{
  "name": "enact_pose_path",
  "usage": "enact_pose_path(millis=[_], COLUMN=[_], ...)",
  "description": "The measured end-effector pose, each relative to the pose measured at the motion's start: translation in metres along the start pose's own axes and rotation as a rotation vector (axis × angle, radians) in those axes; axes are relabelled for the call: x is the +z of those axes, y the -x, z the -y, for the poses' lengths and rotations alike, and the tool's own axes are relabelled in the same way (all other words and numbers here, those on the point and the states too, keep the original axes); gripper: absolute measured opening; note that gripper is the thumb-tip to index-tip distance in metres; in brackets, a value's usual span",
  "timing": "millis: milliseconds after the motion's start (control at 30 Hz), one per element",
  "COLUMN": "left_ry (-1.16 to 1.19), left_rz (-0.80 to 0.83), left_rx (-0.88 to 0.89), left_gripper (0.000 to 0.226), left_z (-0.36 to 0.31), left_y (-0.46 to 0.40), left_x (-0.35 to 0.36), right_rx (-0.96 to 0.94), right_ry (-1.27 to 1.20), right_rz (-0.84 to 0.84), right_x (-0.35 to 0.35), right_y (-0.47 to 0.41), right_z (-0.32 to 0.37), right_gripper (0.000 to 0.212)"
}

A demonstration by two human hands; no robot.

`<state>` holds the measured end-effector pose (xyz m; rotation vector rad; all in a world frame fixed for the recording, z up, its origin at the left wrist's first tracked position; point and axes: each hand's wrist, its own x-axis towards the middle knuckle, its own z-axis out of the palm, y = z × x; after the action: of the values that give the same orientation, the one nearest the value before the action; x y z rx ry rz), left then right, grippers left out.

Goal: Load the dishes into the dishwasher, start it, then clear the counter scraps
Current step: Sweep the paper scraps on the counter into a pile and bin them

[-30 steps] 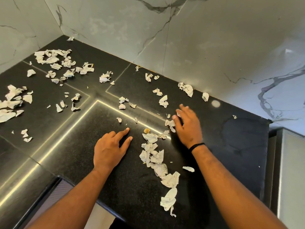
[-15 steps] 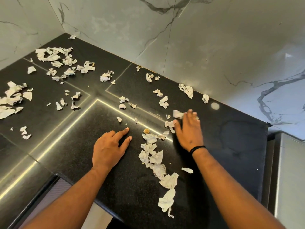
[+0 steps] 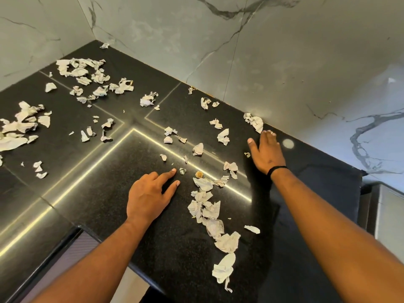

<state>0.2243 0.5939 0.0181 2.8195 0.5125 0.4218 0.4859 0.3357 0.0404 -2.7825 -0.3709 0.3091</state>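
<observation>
Torn white paper scraps point(image 3: 207, 212) strewn over a black speckled stone surface point(image 3: 105, 189), the nearest line of them running lengthwise from beside the left hand point(image 3: 148, 196) down toward the surface's front edge, long axis pointing roughly away from the viewer. Further clusters lying left of that hand and back toward the wall corner. 1 small brownish crumb point(image 3: 199, 174) just right of the left hand's index fingertip. Left hand flat on the surface, fingers straight and slightly spread, holding nothing. Right hand point(image 3: 265, 153) flat too, fingers together and extended, fingertips touching a crumpled scrap point(image 3: 254, 122) near the wall, a black band point(image 3: 276, 171) at the wrist. Grey-veined marble wall panels point(image 3: 284, 62) meeting in a corner behind the surface, thin bright seams reflecting light across the stone. Compared with 0.5 s ago, right hand moved farther from the left hand, toward the wall; left hand unmoved.
</observation>
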Motion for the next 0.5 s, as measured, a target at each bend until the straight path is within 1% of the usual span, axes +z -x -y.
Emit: enact_pose_path(millis=[133, 200, 267, 333, 433, 500], left_ry=[0.006, 0.002, -0.002, -0.007, -0.001, 0.006], left_rz=[-0.008, -0.014, -0.011, -0.005, -0.004, -0.003], left_rx=[-0.001, 0.007, 0.010, 0.009, 0.009, 0.006], left_gripper=[0.046, 0.045, 0.045, 0.046, 0.046, 0.046], left_z=[0.000, 0.000, 0.000, 0.001, 0.001, 0.000], left_y=[0.001, 0.001, 0.001, 0.001, 0.000, 0.000], left_x=[0.000, -0.001, 0.000, 0.000, 0.001, 0.000], right_rx=[-0.211, -0.311, -0.365, -0.380, -0.347, -0.316], right_ry=[-0.070, -0.020, 0.021, -0.024, -0.084, -0.088], right_rz=[0.041, 0.088, 0.119, 0.097, -0.031, -0.032], right_x=[0.024, 0.037, 0.042, 0.037, 0.024, 0.017], right_y=[0.064, 0.097, 0.112, 0.106, 0.075, 0.050], right_z=[0.044, 0.060, 0.066, 0.070, 0.076, 0.081], right_gripper=[0.073, 0.073, 0.073, 0.068, 0.064, 0.066])
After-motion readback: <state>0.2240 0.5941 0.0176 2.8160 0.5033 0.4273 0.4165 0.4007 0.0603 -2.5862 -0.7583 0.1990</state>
